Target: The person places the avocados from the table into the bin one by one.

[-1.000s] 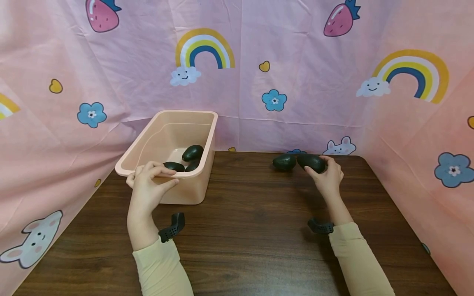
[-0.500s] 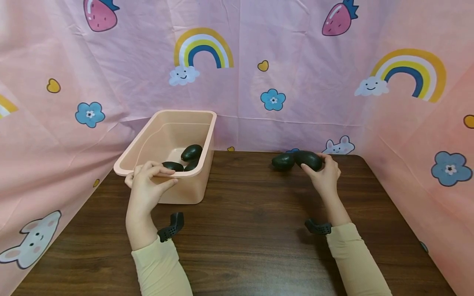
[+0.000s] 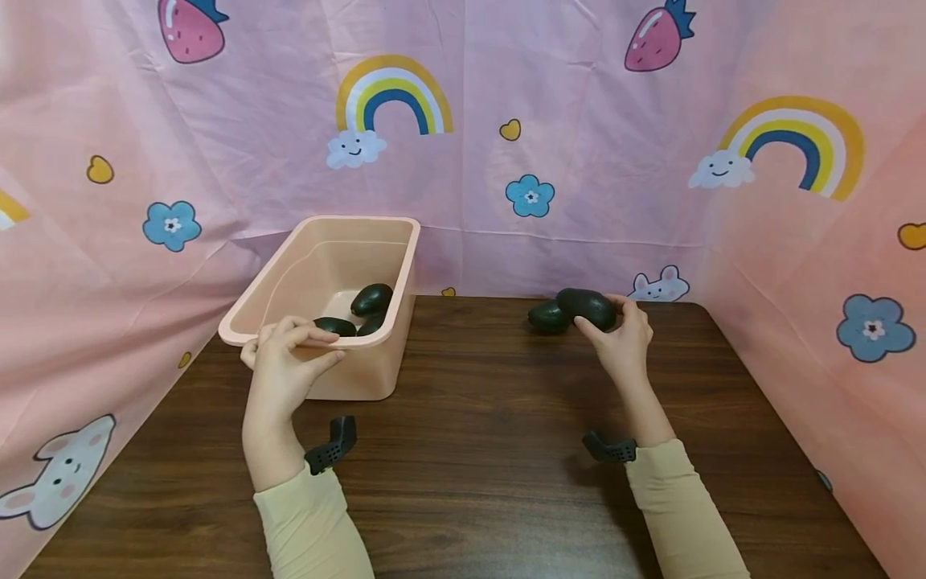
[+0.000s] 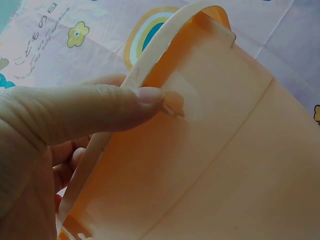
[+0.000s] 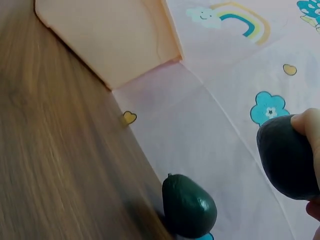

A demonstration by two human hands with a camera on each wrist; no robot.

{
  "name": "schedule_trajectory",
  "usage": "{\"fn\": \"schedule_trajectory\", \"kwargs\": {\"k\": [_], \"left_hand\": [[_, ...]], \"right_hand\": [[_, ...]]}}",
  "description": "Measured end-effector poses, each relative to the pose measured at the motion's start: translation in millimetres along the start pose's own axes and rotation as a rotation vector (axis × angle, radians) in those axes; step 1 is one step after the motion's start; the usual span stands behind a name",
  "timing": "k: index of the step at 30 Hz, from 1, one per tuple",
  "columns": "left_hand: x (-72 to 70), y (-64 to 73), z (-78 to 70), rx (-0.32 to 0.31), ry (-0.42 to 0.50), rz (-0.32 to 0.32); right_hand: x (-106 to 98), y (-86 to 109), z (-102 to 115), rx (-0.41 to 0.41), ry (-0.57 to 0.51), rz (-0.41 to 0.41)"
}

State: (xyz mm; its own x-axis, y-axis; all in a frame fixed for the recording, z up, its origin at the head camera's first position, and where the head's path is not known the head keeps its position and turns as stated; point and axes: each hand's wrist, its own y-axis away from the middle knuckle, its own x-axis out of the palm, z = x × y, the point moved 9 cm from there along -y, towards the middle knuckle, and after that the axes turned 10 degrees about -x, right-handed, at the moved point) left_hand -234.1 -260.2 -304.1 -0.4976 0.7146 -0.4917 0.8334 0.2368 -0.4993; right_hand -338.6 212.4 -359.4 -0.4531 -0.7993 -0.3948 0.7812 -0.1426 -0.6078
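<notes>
My right hand pinches a dark green avocado between thumb and fingers. In the right wrist view the held avocado is raised above the table. A second avocado lies on the table just left of it, partly overlapped in the head view; its stem end shows in the right wrist view. On the left, my left hand grips the near rim of a peach-coloured plastic bin, thumb outside and fingers over the edge. Inside the bin lie three avocados, the front ones partly hidden by the rim.
The dark wood table carries the bin at back left. A printed pink fabric hangs behind and along both sides, close to the table edges. Each wrist wears a black camera mount.
My right hand has lifted the avocado and shifted it leftward, so it overlaps the one on the table more. The left hand keeps its hold on the bin's rim.
</notes>
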Motion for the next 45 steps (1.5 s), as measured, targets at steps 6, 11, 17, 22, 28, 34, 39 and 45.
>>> {"fn": "schedule_trajectory", "kwargs": {"k": [6,11,17,22,28,34,39,45], "left_hand": [[0.0,1.2,1.2,0.004,0.003,0.000],[-1.7,1.9,1.6,0.016,0.006,-0.012],[-0.7,2.0,1.6,0.018,0.016,-0.006],[-1.6,1.9,2.6,0.013,0.007,-0.010],[-1.4,0.9,2.3,0.008,0.013,-0.006],[-2.1,1.7,1.8,0.002,0.011,-0.004],[-2.4,1.9,0.9,0.001,0.010,-0.005],[-2.1,1.4,0.1,0.001,0.009,-0.001]], "right_hand": [[1.1,2.2,10.4,0.012,-0.022,0.000],[2.6,4.1,23.0,-0.020,-0.034,-0.013],[8.9,7.3,35.9,-0.052,-0.058,-0.016],[17.3,9.2,43.6,-0.038,-0.092,-0.004],[26.2,9.4,57.1,-0.062,-0.112,-0.003],[36.6,7.9,69.0,-0.033,-0.135,0.030],[43.1,5.5,79.2,-0.041,-0.155,0.040],[49.4,3.5,89.5,-0.059,-0.153,0.048]]}}
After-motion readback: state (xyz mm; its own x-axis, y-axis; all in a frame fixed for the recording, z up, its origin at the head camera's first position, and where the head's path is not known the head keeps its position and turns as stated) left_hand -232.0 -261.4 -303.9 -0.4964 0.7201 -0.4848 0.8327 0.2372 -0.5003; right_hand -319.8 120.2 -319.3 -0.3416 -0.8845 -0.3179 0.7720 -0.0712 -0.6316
